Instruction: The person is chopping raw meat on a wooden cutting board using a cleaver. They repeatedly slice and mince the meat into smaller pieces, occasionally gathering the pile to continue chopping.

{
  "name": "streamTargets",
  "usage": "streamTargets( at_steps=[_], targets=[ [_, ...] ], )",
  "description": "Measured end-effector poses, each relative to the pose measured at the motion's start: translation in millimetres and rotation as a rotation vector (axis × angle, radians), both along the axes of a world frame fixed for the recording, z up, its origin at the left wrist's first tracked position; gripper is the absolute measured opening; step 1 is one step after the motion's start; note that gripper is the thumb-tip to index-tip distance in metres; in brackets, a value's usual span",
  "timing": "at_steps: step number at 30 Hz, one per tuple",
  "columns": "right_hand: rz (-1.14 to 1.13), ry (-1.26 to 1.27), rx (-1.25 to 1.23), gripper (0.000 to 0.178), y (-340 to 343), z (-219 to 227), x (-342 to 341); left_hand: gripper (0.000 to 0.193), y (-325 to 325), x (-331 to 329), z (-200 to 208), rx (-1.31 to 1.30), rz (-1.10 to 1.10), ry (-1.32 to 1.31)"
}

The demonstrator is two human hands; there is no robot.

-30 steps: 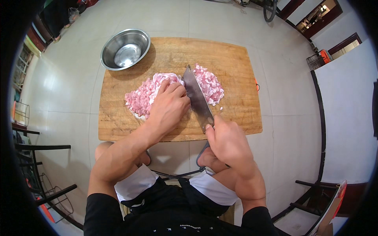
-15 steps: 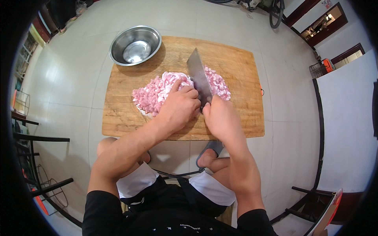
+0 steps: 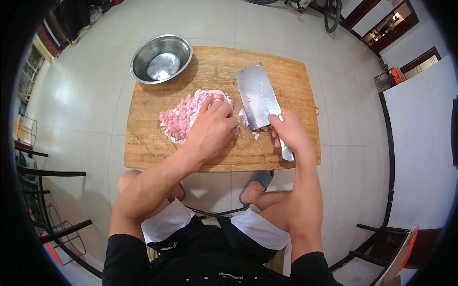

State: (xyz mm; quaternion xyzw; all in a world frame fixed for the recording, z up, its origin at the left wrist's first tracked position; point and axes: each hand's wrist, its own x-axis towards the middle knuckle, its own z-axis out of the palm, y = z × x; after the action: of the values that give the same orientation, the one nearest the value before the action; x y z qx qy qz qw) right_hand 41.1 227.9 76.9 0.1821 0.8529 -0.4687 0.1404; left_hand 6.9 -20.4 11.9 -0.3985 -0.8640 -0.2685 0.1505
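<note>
Raw pink meat with white fat [image 3: 220, 94] lies left of centre on a thick wooden cutting board [image 3: 148, 150]. My left hand [image 3: 212, 125] presses down on it with bent fingers. Diced meat [image 3: 175, 120] is heaped at the left side of that hand. In my right hand [image 3: 290, 129] is a cleaver [image 3: 257, 93], gripped by its metal handle. Its broad blade is tilted nearly flat, pointing away from me, and hides most of the chopped meat beneath it. Small scraps [image 3: 256, 136] show along the blade's lower edge.
A steel bowl [image 3: 139, 64] stands on the board's far left corner. My knees and slippered feet [image 3: 257, 183] are at its near edge. Dark metal-framed furniture [image 3: 57, 172] stands at the left. A bicycle wheel [image 3: 332, 16] shows at the far right.
My right hand has moved right, turning the cleaver from upright beside my left fingers to nearly flat over the right-hand chopped meat. My left hand stays on the meat.
</note>
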Motion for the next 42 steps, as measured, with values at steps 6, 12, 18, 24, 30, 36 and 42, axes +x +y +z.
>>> streamTargets(
  at_steps=[6, 12, 18, 24, 30, 36, 42],
  targets=[
    [-0.071, 0.021, 0.108, 0.025, 2, 21, 15, 0.023, -3, -12, 12, 0.063, 0.089, 0.004],
    [0.043, 0.165, 0.141, 0.027, 2, 28, 48, 0.056, -9, -24, 16, 0.009, 0.215, 0.036],
    [0.056, 0.078, -0.032, 0.022, 12, 32, 69, 0.059, -10, -34, 12, -0.068, 0.165, -0.058],
    [0.1, -0.001, -0.144, 0.021, 26, 33, 77, 0.052, -6, -42, 21, -0.1, 0.149, -0.198],
    [0.16, -0.09, -0.116, 0.022, 36, 23, 79, 0.045, -9, -51, 17, -0.1, 0.119, -0.196],
    [0.067, -0.084, 0.06, 0.022, 57, 15, 63, 0.043, -11, -49, 27, -0.156, 0.028, -0.214],
    [0.109, 0.074, 0.284, 0.028, 72, 1, 41, 0.046, -13, -43, 35, -0.201, -0.103, -0.28]
  ],
)
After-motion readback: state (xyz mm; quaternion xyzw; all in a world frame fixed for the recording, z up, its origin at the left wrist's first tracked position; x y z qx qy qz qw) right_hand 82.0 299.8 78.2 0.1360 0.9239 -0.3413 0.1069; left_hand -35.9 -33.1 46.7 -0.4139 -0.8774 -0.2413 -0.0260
